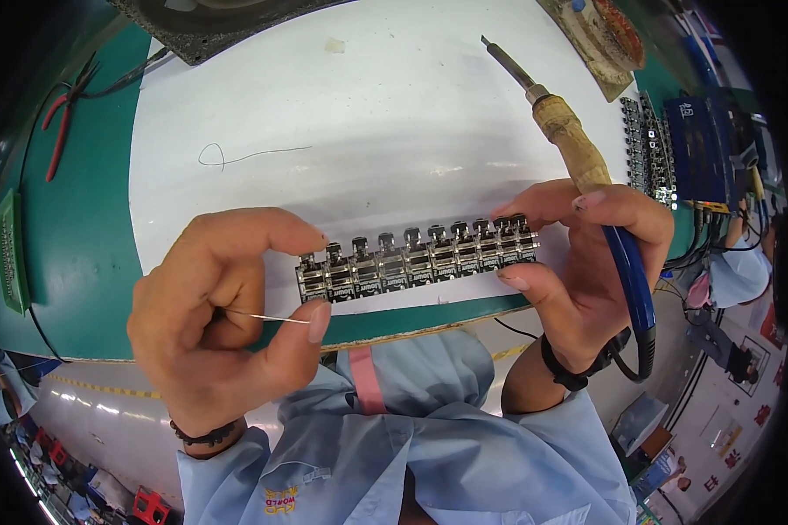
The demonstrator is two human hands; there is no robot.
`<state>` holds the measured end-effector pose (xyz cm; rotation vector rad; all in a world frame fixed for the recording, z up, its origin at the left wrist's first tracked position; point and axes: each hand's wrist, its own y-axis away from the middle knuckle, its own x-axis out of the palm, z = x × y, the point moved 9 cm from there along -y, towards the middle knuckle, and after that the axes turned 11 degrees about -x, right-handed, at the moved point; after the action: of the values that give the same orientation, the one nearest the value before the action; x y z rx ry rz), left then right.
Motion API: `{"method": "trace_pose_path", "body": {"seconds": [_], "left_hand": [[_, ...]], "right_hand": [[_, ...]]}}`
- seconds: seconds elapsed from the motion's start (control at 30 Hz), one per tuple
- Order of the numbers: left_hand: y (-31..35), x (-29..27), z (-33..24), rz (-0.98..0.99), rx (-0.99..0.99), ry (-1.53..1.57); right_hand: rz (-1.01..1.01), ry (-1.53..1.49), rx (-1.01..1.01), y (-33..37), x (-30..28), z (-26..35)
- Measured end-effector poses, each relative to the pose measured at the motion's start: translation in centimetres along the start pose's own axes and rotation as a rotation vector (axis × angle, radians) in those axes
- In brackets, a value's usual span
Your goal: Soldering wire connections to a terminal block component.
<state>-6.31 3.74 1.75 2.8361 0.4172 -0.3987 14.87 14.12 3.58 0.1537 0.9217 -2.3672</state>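
A strip of small black circuit boards with silver metal connectors [416, 261] is held level above the near edge of the white sheet. My left hand [228, 306] pinches its left end between thumb and forefinger. From the curled fingers of that hand a thin silver solder wire [267, 317] sticks out toward the thumb. With thumb and fingers my right hand [586, 254] grips the strip's right end. That same hand also carries a soldering iron [578, 144], with a worn tan grip and blue rear sleeve, its tip pointing up and away from the strip.
White paper [324, 114] covers the green bench [105, 236]. A loose thin wire [263, 156] lies on it. Red-handled cutters [59, 131] and a green board [11, 254] are at left. More board strips [648, 149] lie right, near a blue box [698, 149]. A soldering stand [599, 39] sits far right.
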Motion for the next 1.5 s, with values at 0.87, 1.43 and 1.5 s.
{"method": "trace_pose_path", "body": {"seconds": [0.87, 1.43, 1.5], "left_hand": [[-0.08, 0.01, -0.04, -0.03, 0.004, 0.003], [0.02, -0.17, -0.61, -0.045, 0.044, -0.028], [-0.08, -0.15, -0.63, -0.036, 0.041, -0.02]], "right_hand": [[0.039, 0.028, -0.017, 0.02, 0.16, 0.07], [0.029, 0.025, -0.025, 0.08, 0.29, 0.24], [0.006, 0.035, -0.012, 0.03, 0.23, 0.22]]}}
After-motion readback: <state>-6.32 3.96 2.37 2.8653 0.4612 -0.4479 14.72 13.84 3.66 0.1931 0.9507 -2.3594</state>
